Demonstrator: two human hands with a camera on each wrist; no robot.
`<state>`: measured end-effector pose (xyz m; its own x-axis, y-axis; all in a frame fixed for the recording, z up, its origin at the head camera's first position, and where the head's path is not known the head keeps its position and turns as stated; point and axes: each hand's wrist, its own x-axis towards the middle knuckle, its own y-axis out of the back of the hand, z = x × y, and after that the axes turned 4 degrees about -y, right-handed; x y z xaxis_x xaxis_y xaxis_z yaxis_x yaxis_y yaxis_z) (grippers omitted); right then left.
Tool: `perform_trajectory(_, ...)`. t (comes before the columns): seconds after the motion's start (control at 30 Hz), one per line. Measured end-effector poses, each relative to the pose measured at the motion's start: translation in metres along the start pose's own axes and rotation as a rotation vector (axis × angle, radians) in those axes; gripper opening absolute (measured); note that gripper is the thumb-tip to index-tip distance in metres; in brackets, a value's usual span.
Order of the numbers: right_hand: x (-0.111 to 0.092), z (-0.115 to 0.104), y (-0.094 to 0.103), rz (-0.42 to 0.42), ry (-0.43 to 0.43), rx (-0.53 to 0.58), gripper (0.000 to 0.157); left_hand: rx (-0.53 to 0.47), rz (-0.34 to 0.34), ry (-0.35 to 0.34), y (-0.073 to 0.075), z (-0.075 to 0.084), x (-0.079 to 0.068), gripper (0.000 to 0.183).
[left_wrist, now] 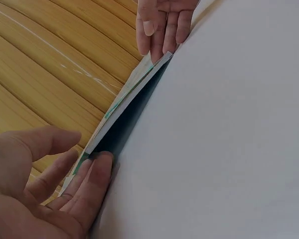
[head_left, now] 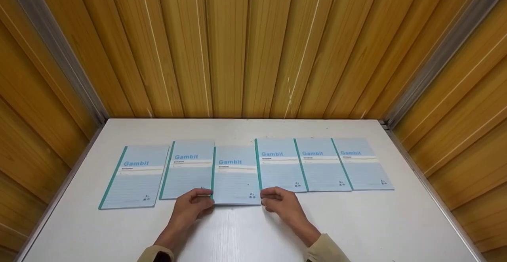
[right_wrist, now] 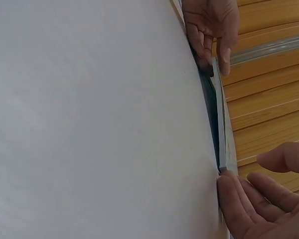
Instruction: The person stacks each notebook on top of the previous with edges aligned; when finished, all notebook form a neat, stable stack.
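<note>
A notebook [head_left: 236,176] at the frame's centre points title-end up, long axis near vertical, lower edge tipped off the tabletop [head_left: 229,238]. Left hand [head_left: 191,206] and right hand [head_left: 284,207], fingers relaxed, touch its lower corners.

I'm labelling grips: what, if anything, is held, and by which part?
Light-blue, green-spined rectangular paper notebook, third from left, by its near corners, between left hand and right hand.

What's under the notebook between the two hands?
Under the notebook, a dark strip shows between its near edge and the white table; anything deeper is covered.
</note>
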<state>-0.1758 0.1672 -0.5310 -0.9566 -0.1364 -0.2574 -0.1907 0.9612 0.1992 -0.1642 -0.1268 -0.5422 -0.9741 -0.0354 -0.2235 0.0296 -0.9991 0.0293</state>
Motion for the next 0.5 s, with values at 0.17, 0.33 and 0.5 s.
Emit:
perform_trajectory(0.17,0.0012,0.0008,0.0005,-0.017,-0.012,0.015,0.036,-0.130,-0.002,0.044,-0.0024,-0.0011,0.0000,0.039)
perform_trajectory(0.33,0.0004,0.0007,0.0005,-0.033,-0.003,0.066,0.044,-0.226,0.002,0.059,-0.0037,0.0026,0.0002,0.044)
perform_trajectory(0.5,0.0007,0.0023,-0.0008,-0.023,0.036,0.122,0.057,-0.289,-0.010,0.050,-0.0046,0.0052,0.0007,0.046)
